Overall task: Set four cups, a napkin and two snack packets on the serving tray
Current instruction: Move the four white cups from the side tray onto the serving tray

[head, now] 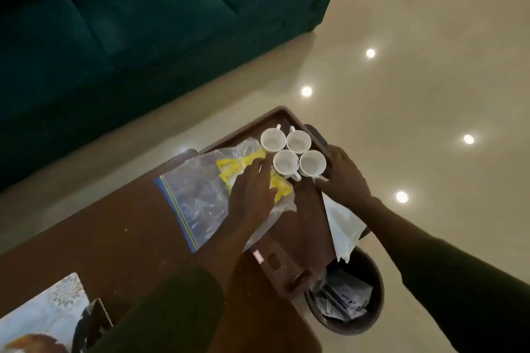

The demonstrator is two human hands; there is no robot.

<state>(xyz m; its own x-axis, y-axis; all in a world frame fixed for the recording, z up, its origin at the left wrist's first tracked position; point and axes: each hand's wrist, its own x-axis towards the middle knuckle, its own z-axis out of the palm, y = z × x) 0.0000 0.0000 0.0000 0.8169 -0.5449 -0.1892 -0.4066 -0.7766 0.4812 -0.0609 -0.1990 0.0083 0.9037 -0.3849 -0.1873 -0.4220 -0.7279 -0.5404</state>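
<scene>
Four white cups [294, 153] packed the far end of the tray [298, 226], touching each other. The clear packet [200, 195] overlapped its left edge, the napkin [342, 226] overhung the right. The tray's near half and the counter [114, 238] beside it lay open.

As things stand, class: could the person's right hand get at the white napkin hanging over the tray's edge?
Probably yes. The right hand rests at the tray's right rim, and the white napkin hangs just below its wrist with nothing covering it; the cups sit further along, out of the way.
</scene>
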